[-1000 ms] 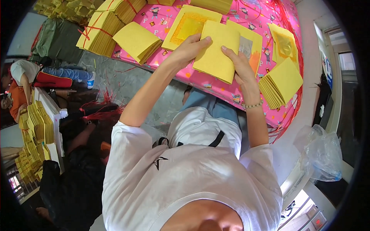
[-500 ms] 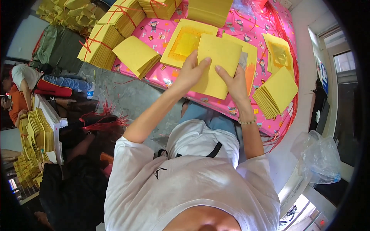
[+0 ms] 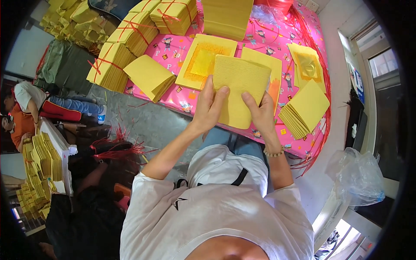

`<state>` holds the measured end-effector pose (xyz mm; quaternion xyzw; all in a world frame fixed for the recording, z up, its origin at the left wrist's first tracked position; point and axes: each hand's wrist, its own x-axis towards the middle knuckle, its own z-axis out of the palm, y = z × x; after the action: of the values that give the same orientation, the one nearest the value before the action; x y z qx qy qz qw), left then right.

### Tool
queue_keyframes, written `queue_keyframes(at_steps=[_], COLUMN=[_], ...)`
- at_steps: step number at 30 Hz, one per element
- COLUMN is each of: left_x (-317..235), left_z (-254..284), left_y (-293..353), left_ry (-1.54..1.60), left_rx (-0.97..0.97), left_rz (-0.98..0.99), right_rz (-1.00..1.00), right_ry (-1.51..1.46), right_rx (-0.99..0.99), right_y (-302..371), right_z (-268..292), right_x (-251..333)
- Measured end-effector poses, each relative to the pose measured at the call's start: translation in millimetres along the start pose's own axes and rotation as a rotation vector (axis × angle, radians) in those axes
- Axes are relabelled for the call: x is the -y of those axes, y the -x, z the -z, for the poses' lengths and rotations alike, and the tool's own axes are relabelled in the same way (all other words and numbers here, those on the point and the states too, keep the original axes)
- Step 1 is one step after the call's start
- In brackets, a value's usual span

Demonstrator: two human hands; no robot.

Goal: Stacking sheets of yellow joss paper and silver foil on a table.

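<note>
Between my two hands I hold a folded yellow paper bundle (image 3: 239,89) above the front of the table. My left hand (image 3: 210,103) grips its left edge, thumb on the face towards me. On its right edge my right hand (image 3: 260,110) does the same; a beaded bracelet circles that wrist. Fingers behind the paper are hidden. Partly covered beyond it lie a yellow stack with an orange-printed square (image 3: 203,64) and, to the right, a sheet with an orange patch (image 3: 274,82). Folded yellow paper (image 3: 149,76) rests at left, and another folded stack (image 3: 305,109) at right.
Stacks tied with red string (image 3: 108,67) line the table's left side on a pink patterned cloth (image 3: 264,37). Red strings (image 3: 327,117) hang along its right edge. A clear plastic bag (image 3: 359,177) hangs at right. Other people (image 3: 32,102) are at left beside more yellow paper (image 3: 43,156).
Both hands have drawn the paper bundle slightly nearer to me. Its visible face now looks ridged instead of smooth. The view has shifted, so the table things appear lower.
</note>
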<state>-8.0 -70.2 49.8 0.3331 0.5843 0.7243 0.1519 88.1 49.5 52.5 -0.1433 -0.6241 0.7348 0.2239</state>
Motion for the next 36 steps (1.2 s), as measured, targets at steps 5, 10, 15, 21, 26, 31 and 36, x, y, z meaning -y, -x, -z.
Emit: queue_keyframes(at_steps=[5,10,15,21,26,31,36], left_x=[-2,3,1,9,2,2,0], left_z=[0,6,6,11,19,21,27], left_y=[2,3,8,11,11,14,13], left_ry=[0.095,0.168,0.172,0.161,0.152,0.136,0.194], left_rx=[-0.010,-0.001,-0.010,0.026,0.014,0.026,-0.014], left_rz=[0.080,0.142,0.173,0.224,0.263,0.304,0.385], right_rz=[-0.028,0.013,0.002,0.045,-0.104,-0.197,-0.175], right_ry=[0.010,-0.122,-0.036,-0.032,-0.123,0.151,0.048], right_rx=[-0.047,-0.080,-0.114,-0.138,-0.145,0.040,0.084], right_y=[3,-5,-7,-18,-8,-1,3], right_z=[-4,0,-1,19,6,18,8], right_x=[2,4,0,-15,4,-7,-14])
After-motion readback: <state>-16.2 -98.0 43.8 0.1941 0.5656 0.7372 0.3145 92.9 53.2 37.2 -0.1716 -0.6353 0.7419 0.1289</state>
